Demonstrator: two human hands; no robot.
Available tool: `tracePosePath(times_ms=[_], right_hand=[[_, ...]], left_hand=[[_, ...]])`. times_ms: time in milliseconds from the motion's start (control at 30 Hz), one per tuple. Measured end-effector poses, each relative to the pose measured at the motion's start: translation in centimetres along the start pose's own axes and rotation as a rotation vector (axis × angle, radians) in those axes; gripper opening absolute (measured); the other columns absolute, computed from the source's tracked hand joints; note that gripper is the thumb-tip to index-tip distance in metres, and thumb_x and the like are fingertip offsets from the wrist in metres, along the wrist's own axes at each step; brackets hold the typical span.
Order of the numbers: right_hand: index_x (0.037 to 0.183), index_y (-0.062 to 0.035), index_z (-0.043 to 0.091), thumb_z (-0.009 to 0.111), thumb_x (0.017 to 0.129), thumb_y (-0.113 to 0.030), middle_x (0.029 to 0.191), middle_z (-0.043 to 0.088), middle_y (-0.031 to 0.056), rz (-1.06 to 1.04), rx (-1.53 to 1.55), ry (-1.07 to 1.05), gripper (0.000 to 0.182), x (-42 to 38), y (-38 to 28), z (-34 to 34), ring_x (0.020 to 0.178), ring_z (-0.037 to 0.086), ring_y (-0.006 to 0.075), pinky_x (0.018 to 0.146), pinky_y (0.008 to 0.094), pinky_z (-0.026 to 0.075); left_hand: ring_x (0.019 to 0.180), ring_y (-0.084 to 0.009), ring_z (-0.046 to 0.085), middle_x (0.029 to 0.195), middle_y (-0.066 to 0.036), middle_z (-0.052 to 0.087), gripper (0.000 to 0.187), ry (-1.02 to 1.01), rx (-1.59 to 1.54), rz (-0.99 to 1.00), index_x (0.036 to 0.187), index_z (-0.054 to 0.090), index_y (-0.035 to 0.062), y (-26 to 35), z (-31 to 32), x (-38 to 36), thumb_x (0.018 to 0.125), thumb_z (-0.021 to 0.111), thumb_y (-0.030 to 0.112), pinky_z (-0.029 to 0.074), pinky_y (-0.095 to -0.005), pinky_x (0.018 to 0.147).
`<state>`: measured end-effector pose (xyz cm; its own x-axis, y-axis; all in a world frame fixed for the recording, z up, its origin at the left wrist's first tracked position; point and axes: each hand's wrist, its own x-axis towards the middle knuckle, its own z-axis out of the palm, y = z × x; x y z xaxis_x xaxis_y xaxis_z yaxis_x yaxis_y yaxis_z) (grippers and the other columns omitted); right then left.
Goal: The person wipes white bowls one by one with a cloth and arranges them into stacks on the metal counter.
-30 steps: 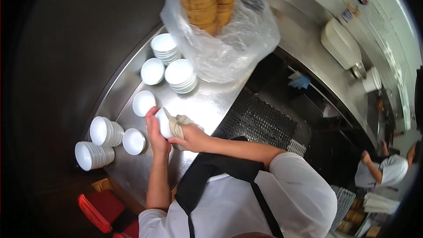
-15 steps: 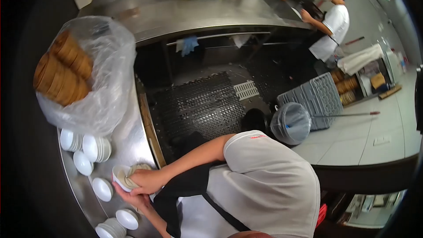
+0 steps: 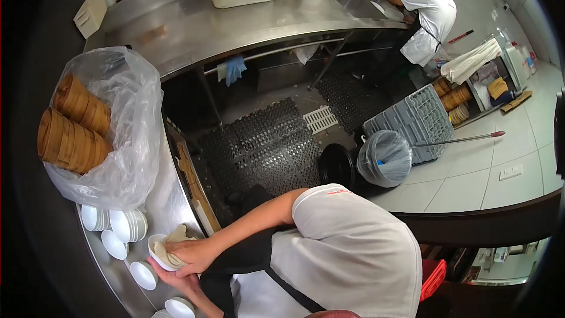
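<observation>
Over the steel counter (image 3: 175, 200), at lower left, a white bowl (image 3: 155, 240) is held tilted, its mouth turned toward the person's right hand (image 3: 197, 254). The bowl is round, and its rim slants from upper left to lower right. The left hand (image 3: 176, 280) grips its outside; the right hand bunches a beige cloth (image 3: 174, 240) against its inside. Just beside sits a single bowl (image 3: 143, 275). Farther up, stacked bowls (image 3: 122, 225) stand next to a clear plastic bag (image 3: 134, 121) around bamboo steamers (image 3: 70, 144).

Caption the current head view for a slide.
Left hand holds a white bowl, right hand a cloth inside it, near stacked bowls and bagged bamboo steamers.
</observation>
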<state>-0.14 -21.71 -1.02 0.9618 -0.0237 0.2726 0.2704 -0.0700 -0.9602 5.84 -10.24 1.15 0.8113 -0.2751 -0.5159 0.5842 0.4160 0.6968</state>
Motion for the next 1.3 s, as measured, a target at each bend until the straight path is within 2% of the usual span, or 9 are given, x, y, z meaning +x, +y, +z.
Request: tracePosePath(times_ms=[100,200,300,400,500,600,800,1200,1300], right_hand=[[0.119,0.0095,0.05,0.074,0.079,-0.032,0.119,0.049,0.0274,0.049,-0.06,-0.169,0.062,0.3,0.0,-0.8,0.115,0.05,0.0417,0.1,0.0423,0.041],[0.118,0.009,0.051,0.075,0.077,-0.031,0.122,0.049,0.0283,-0.1,-0.224,-0.184,0.063,0.5,3.7,1.0,0.114,0.051,0.0425,0.099,0.0437,0.042],[0.111,0.0073,0.056,0.075,0.078,-0.032,0.111,0.058,0.027,0.013,-0.235,-0.175,0.055,0.3,4.2,1.6,0.105,0.058,0.0421,0.093,0.0457,0.047],[0.103,0.0056,0.06,0.073,0.08,-0.032,0.095,0.065,0.0247,0.275,-0.087,-0.265,0.046,0.7,2.9,0.8,0.094,0.064,0.0393,0.084,0.0447,0.05],[0.098,0.0047,0.061,0.071,0.083,-0.031,0.083,0.067,0.0216,0.334,0.147,-0.119,0.04,0.5,-1.6,-1.4,0.083,0.066,0.0365,0.077,0.0431,0.052],[0.102,0.0039,0.059,0.07,0.083,-0.029,0.089,0.067,0.0215,0.152,0.398,-0.086,0.04,1.2,0.1,-0.7,0.086,0.066,0.0334,0.077,0.0411,0.051],[0.118,0.0064,0.05,0.074,0.077,-0.029,0.112,0.057,0.026,0.022,0.082,-0.154,0.059,1.5,2.8,0.4,0.107,0.057,0.0396,0.093,0.0426,0.045],[0.12,0.009,0.048,0.074,0.074,-0.026,0.123,0.048,0.0295,-0.091,-0.106,-0.157,0.063,1.6,2.0,-0.1,0.121,0.044,0.0443,0.107,0.0458,0.033],[0.116,0.0094,0.05,0.073,0.068,-0.031,0.119,0.051,0.0311,-0.169,-0.082,-0.098,0.067,1.8,2.8,0.5,0.119,0.046,0.0457,0.108,0.0477,0.032]], left_hand=[[0.116,-0.0271,0.058,0.128,-0.014,0.057,0.062,-0.168,0.143,0.012,0.131,0.052,-0.0006,0.2,-2.0,0.9,0.099,0.04,0.051,0.046,-0.0385,0.099],[0.117,-0.027,0.056,0.131,-0.014,0.054,0.057,-0.004,0.078,-0.014,0.135,0.048,0.0005,0.8,-1.1,0.6,0.102,0.039,0.047,0.044,-0.0392,0.101],[0.115,-0.0268,0.056,0.13,-0.015,0.054,0.057,-0.04,0.198,0.037,0.134,0.049,0.0006,0.9,-2.3,1.5,0.101,0.041,0.046,0.044,-0.0393,0.099],[0.122,-0.0282,0.051,0.132,-0.014,0.052,0.056,-0.058,0.414,0.279,0.137,0.045,0.0011,0.1,-2.8,1.9,0.101,0.038,0.043,0.04,-0.0413,0.102],[0.116,-0.0256,0.056,0.13,-0.012,0.056,0.056,-0.139,0.303,0.35,0.135,0.051,0.0004,0.2,0.3,0.6,0.1,0.044,0.044,0.043,-0.0395,0.1],[0.118,-0.0252,0.055,0.13,-0.012,0.057,0.055,-0.067,0.184,0.237,0.134,0.052,0.001,0.8,0.8,1.0,0.099,0.045,0.044,0.042,-0.0408,0.101],[0.118,-0.0253,0.055,0.129,-0.012,0.058,0.058,0.031,0.091,-0.034,0.13,0.055,0.0013,1.0,-0.9,2.1,0.097,0.048,0.048,0.042,-0.0404,0.101],[0.115,-0.0245,0.056,0.126,-0.012,0.059,0.056,-0.215,0.079,-0.095,0.129,0.055,0.0032,1.3,-0.5,1.2,0.098,0.047,0.049,0.043,-0.0403,0.1],[0.115,-0.0251,0.056,0.126,-0.012,0.059,0.055,-0.142,0.095,-0.003,0.128,0.055,0.0024,1.0,-0.9,1.5,0.099,0.045,0.048,0.043,-0.0403,0.1]])
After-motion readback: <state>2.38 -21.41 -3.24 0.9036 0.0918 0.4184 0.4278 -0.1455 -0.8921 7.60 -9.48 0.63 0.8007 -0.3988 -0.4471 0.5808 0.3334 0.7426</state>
